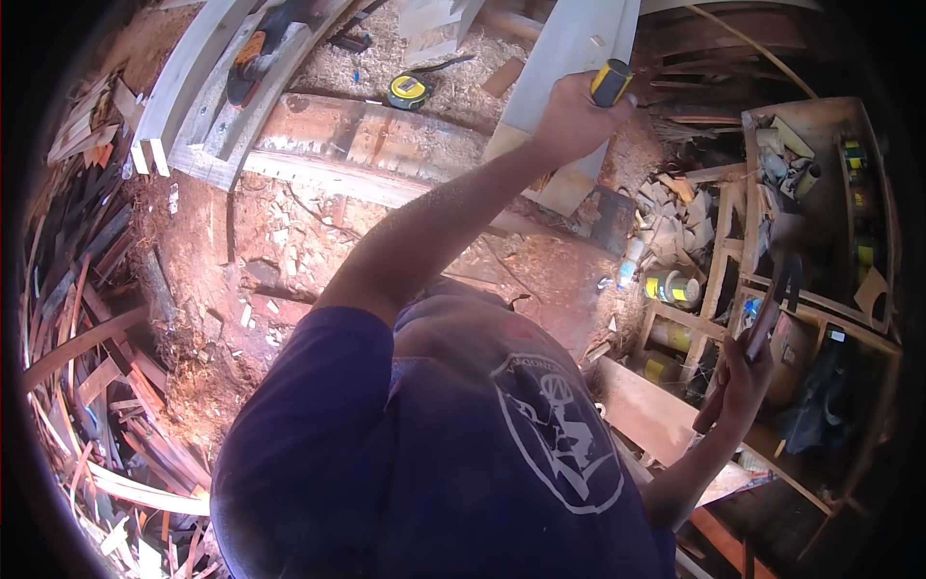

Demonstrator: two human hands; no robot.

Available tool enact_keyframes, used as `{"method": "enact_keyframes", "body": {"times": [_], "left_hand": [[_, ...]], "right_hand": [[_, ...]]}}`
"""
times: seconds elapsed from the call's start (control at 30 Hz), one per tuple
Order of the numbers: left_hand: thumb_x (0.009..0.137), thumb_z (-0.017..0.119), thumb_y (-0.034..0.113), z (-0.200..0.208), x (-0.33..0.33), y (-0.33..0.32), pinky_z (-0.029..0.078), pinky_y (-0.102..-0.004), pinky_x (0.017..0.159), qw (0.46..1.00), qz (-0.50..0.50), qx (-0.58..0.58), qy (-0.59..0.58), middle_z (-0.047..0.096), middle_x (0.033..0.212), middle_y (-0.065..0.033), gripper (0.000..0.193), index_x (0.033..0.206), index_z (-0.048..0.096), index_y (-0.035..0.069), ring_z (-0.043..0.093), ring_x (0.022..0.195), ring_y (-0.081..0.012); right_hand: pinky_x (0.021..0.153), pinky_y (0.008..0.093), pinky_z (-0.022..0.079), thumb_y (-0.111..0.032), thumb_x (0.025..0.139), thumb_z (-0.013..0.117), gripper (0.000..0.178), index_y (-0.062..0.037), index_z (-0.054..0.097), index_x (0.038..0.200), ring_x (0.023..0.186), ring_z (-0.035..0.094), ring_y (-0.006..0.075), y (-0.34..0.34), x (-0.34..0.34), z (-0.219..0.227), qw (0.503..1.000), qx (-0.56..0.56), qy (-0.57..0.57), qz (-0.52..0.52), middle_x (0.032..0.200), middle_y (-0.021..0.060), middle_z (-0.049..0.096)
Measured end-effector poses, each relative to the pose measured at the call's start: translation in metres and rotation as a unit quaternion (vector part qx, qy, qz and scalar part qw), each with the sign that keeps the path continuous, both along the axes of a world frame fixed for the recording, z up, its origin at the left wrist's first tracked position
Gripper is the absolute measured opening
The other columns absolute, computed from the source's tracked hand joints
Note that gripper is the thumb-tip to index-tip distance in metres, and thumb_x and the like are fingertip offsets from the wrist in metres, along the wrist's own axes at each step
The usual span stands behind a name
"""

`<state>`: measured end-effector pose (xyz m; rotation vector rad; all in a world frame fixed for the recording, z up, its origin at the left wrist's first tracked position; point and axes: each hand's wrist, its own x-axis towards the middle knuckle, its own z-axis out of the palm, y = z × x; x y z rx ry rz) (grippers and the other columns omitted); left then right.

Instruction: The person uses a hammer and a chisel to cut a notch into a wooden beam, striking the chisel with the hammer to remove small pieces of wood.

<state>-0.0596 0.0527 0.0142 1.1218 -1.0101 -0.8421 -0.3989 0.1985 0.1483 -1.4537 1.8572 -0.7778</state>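
My left hand [579, 116], at the end of my outstretched arm, is closed around what looks like a chisel [612, 83] with a thick yellow-and-black handle. Its blade is hidden by the hand. Beneath it runs a pale wooden board [584, 48], lying across a thick reddish timber [386, 145]. On the right, my right hand [743, 378] grips the wooden handle of a hammer [764, 326], raised with its head up and blurred. A yellow-and-black tape measure [408, 91] rests beyond the reddish timber, left of the board.
Wooden frames [217, 96] and an orange-and-black tool [248, 66] lie at the far left. Beside my right hand stands an open wooden box [757, 183] with jars and cans. A labelled jar [672, 288] sits near wood chips [680, 227]. Offcuts [96, 367] pile up on the left.
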Motion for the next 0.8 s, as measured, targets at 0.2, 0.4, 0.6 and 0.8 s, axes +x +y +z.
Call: {"method": "enact_keyframes", "body": {"times": [0.2,0.4,0.6,0.8], "left_hand": [[0.088,0.075,0.026,-0.023,-0.018,-0.003,0.042,-0.0323,0.057,0.995,-0.031,-0.080,-0.057,0.050,0.061,0.0018,0.030,0.075,0.058,0.004,0.045,0.059,-0.0093],[0.085,0.074,0.024,-0.021,-0.012,-0.011,0.046,-0.0335,0.059,0.998,-0.040,-0.012,-0.040,0.055,0.062,-0.0033,0.025,0.079,0.061,0.003,0.051,0.059,-0.0126],[0.083,0.073,0.019,-0.009,-0.010,-0.005,0.048,-0.0340,0.060,0.999,-0.040,0.022,-0.024,0.059,0.062,-0.0056,0.020,0.080,0.064,0.001,0.055,0.059,-0.0129],[0.085,0.073,0.022,-0.019,-0.019,-0.003,0.044,-0.0330,0.056,0.996,-0.042,-0.038,-0.065,0.055,0.059,-0.0024,0.027,0.074,0.059,0.002,0.050,0.056,-0.0106]], "right_hand": [[0.041,0.0223,0.030,-0.007,0.090,0.067,0.013,-0.0063,0.054,0.091,0.045,0.041,0.0036,-0.010,0.027,-0.002,0.999,0.006,0.011,0.050,0.063,-0.0033,0.048],[0.057,0.0276,0.037,-0.014,0.087,0.071,0.020,-0.0018,0.061,0.100,0.060,0.043,0.0071,-0.037,0.049,0.031,0.977,-0.055,0.183,0.090,0.070,-0.0016,0.050],[0.057,0.0246,0.035,-0.003,0.091,0.065,0.008,-0.0028,0.059,0.096,0.061,0.041,0.0052,-0.053,0.089,0.074,0.983,-0.125,0.079,0.112,0.070,-0.0029,0.049],[0.064,0.0358,0.042,-0.016,0.082,0.069,0.028,0.0010,0.059,0.102,0.067,0.053,0.0193,-0.081,0.112,0.057,0.926,-0.170,0.230,0.248,0.075,0.0104,0.054]]}}
